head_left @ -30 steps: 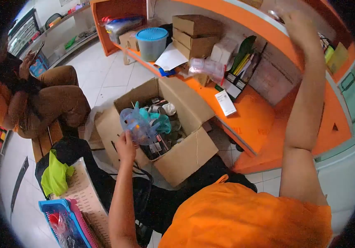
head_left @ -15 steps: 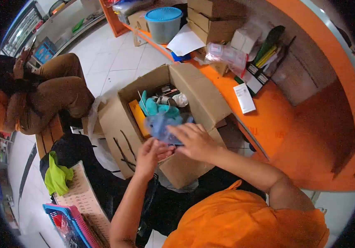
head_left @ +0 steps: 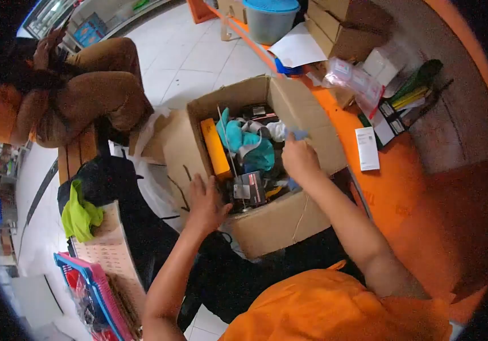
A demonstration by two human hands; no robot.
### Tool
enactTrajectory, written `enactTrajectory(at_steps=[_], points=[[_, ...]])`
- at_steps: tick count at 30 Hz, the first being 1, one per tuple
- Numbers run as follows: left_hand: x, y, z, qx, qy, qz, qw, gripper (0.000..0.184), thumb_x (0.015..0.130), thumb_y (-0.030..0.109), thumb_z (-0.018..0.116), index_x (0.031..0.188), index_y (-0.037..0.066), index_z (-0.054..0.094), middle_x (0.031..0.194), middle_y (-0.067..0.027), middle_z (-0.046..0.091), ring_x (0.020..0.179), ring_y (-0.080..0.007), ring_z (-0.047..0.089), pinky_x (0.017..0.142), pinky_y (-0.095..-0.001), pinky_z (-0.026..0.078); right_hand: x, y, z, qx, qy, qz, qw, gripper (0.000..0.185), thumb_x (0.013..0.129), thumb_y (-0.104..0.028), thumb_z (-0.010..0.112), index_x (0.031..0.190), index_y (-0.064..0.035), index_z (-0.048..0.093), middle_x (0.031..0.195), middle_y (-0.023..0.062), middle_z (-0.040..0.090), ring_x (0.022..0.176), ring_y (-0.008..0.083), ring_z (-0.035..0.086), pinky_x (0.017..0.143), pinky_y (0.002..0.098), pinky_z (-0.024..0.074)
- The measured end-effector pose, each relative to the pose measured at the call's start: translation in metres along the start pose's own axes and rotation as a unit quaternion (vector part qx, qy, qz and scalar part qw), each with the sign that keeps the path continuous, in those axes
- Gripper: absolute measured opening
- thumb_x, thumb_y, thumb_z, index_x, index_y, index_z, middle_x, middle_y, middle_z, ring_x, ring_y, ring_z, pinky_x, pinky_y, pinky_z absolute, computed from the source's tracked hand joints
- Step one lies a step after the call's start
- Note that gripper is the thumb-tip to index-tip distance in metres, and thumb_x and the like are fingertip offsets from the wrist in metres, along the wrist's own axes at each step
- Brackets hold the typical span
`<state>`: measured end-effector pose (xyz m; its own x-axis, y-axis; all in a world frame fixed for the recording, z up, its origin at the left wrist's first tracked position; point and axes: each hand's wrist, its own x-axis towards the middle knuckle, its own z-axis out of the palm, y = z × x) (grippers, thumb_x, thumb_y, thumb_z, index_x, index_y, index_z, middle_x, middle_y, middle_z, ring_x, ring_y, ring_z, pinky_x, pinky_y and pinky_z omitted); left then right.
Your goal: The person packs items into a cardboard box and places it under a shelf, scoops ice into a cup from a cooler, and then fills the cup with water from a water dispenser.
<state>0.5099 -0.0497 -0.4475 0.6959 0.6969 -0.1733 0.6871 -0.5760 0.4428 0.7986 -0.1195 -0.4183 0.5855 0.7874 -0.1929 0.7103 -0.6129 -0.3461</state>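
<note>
Reaching over the open cardboard box (head_left: 272,227) in the middle of the frame, the right hand (head_left: 302,158) has its fingers curled and seems to be gripping some blue plastic (head_left: 297,134), which pokes out past the knuckles beside the box's right wall. From where I stand, the left hand (head_left: 204,206) is spread wide with nothing in it, at the box's lower-left edge; whether it touches the cardboard I can't tell. Inside, a yellow box (head_left: 215,149) is against the left wall, a teal item (head_left: 260,156) sits in the middle, a crumpled white piece (head_left: 276,131) shows just left of the plastic, and a dark carton (head_left: 249,188) is nearer the person. I'd use a light pinch, since the plastic looks flimsy and could snag on a carton corner, hold the forearm off the near flap, and let the left palm steady the box.
</note>
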Motion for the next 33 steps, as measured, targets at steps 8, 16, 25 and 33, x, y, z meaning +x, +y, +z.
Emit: enactTrajectory(at_steps=[8,16,25,33], points=[[0.002,-0.011,-0.014,0.036,0.034,-0.120,0.991,0.111,0.071,0.048,0.085,0.148,-0.008,0.029,0.154,-0.0399,0.021,0.138,-0.0557,0.034,0.112,-0.0506,0.038,0.017,0.061,0.149,-0.098,-0.234,-0.203,0.946,0.029,0.091,-0.017,0.059,0.113,0.0006,0.063,0.096,0.0271,0.068,0.091,0.0448,0.068,0.079,0.0549,0.0553],[0.006,-0.117,-0.009,-0.137,-0.243,-0.379,0.882,0.097,0.083,0.079,0.049,0.148,0.007,0.043,0.142,-0.0251,0.051,0.126,-0.0422,0.054,0.100,-0.0483,0.048,-0.075,-0.044,0.073,0.135,-0.063,-0.261,0.954,0.038,0.094,-0.031,0.060,0.123,-0.0067,0.062,0.112,0.0222,0.065,0.108,0.0397,0.062,0.091,0.0518,0.0495],[-0.038,-0.082,-0.046,-0.058,0.050,-0.257,0.963,0.061,0.091,0.055,0.055,0.122,0.003,0.066,0.122,-0.0259,0.065,0.119,-0.0414,0.059,0.098,-0.0477,0.048,-0.047,-0.061,0.086,-0.127,-0.219,-0.161,0.954,0.047,0.091,-0.040,0.063,0.128,-0.0100,0.064,0.136,0.0175,0.054,0.132,0.0393,0.045,0.105,0.0599,0.0373],[-0.198,0.077,-0.133,-0.132,0.280,0.031,0.950,0.055,0.085,0.023,0.076,0.131,0.000,0.056,0.137,-0.0241,0.056,0.128,-0.0369,0.054,0.105,-0.0459,0.045,-0.088,-0.122,0.048,0.265,-0.039,-0.373,0.888,0.033,0.091,-0.024,0.069,0.114,-0.0003,0.066,0.104,0.0110,0.070,0.094,0.0252,0.067,0.085,0.0371,0.0529]])
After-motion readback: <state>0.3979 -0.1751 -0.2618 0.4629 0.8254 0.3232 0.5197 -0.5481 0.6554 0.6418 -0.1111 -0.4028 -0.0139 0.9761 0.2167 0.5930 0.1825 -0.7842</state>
